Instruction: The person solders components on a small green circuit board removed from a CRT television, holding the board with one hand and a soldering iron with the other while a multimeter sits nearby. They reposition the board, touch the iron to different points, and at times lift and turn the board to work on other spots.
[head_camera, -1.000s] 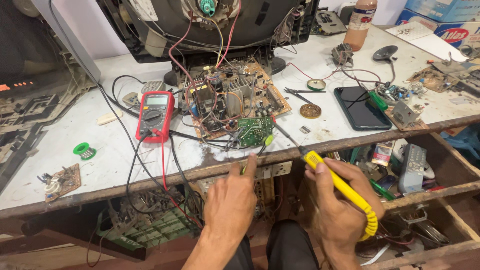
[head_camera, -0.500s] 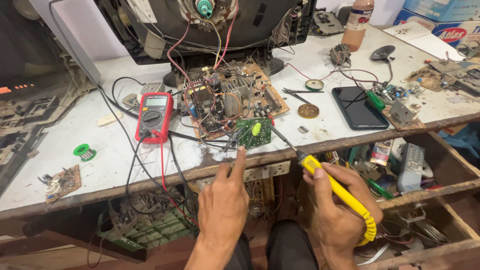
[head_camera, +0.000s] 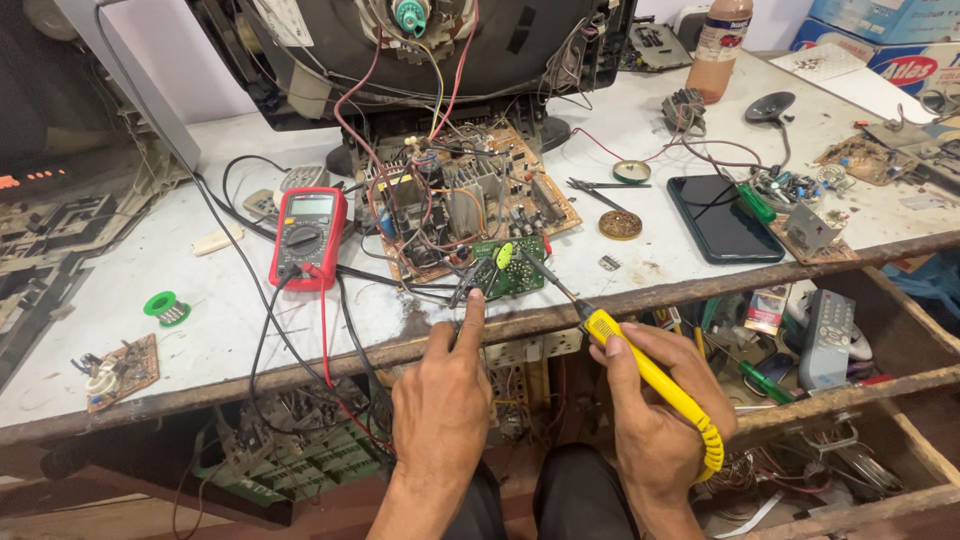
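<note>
My right hand (head_camera: 655, 430) grips a yellow soldering iron (head_camera: 640, 365); its metal tip reaches up-left onto a small green circuit board (head_camera: 515, 268) at the bench's front edge. My left hand (head_camera: 445, 400) rests against the bench edge with the index finger stretched up, its tip touching the near side of the green board, where thin dark probes or leads lie. Behind the green board sits a large brown circuit board (head_camera: 465, 195) crowded with parts and wires. A red multimeter (head_camera: 308, 237) lies to the left, its red and black leads trailing over the edge.
An opened television chassis (head_camera: 430, 50) stands at the back. A green solder spool (head_camera: 165, 307), a black phone (head_camera: 722, 217), tweezers (head_camera: 600, 185), a round tin (head_camera: 620, 224), a brown bottle (head_camera: 722, 45) and loose boards lie about. An open drawer (head_camera: 860, 420) of tools is at right.
My left hand has moved up and forward, the index finger now touching the green board. The soldering iron tip has advanced onto that board. The view has shifted slightly.
</note>
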